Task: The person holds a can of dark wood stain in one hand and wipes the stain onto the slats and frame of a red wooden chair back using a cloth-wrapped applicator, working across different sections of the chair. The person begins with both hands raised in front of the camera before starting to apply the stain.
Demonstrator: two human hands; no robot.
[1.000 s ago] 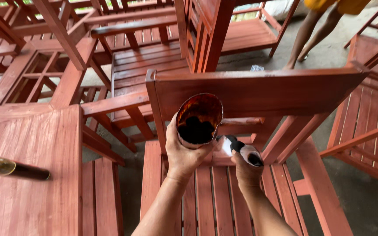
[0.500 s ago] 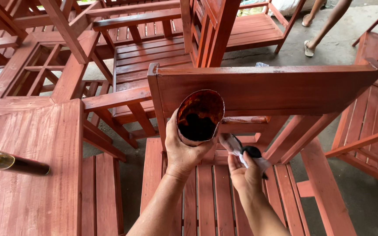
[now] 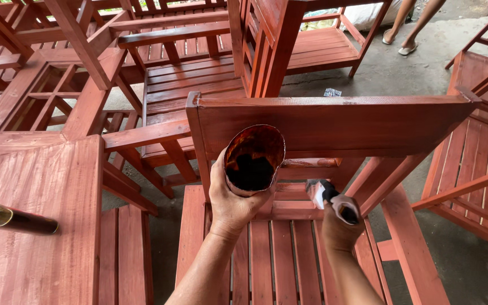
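Our left hand (image 3: pixel 232 206) is wrapped around the lower wall of an open can (image 3: pixel 253 160) half full of dark stain, tipped so its mouth faces us, right in front of the chair's back rail (image 3: pixel 334 124). Our right hand (image 3: pixel 340 226) is closed on the handle of a paintbrush (image 3: pixel 327 197), bristles pointing up toward that rail and just below it, beside the can. We judge the can fairly light but sloshy, its stained wall likely slick, so a grip low around the body suits it best; the brush is stiff in the handle and soft at the tip. Below the rail lie the red seat slats (image 3: pixel 280 260). Left of the rail stands a red table (image 3: pixel 35 186) with a dark bottle (image 3: pixel 12 219) lying on it. Beyond the rail, more red chairs (image 3: pixel 187 79) and a person's feet (image 3: pixel 399 45) on the concrete floor (image 3: pixel 402 73).
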